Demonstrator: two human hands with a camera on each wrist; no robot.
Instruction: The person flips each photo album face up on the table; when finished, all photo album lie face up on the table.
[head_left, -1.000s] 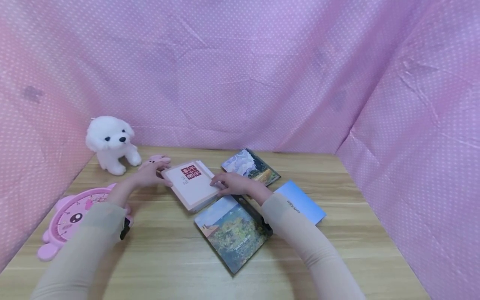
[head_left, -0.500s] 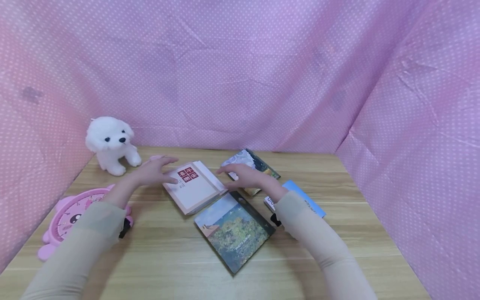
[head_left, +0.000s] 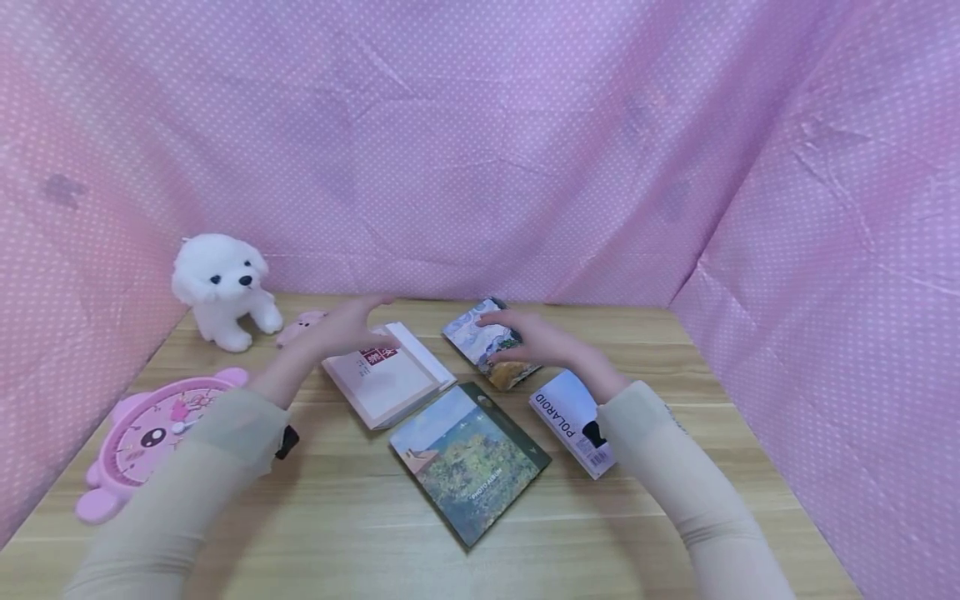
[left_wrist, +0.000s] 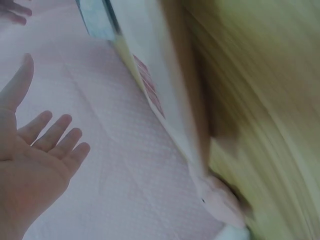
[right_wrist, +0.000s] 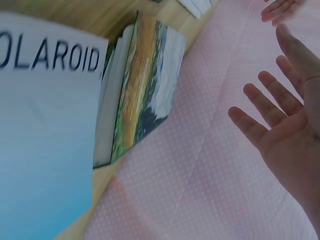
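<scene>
My left hand (head_left: 341, 329) hovers over the far left part of a white book (head_left: 386, 387) with a red character block on its cover. In the left wrist view its fingers (left_wrist: 52, 137) are spread and hold nothing. Over a small book with a painted landscape cover (head_left: 480, 337) hangs my right hand (head_left: 543, 337), its fingers (right_wrist: 267, 107) straight and holding nothing. A photo album (head_left: 472, 467) with a garden picture lies nearest the front. Beneath the right forearm is a blue and white box-like item printed POLAROID (head_left: 566, 412), partly hidden by the sleeve.
A white plush dog (head_left: 225, 287) sits at the back left, with a small pink toy (head_left: 300, 327) beside it. The pink clock (head_left: 153, 437) lies at the left, partly under the left sleeve. Pink dotted cloth (head_left: 480, 167) encloses the wooden table (head_left: 337, 533).
Both hands have come off the white book, which stays on the table. My left hand has shifted right and up; my right hand has moved right, over the small painted book.
</scene>
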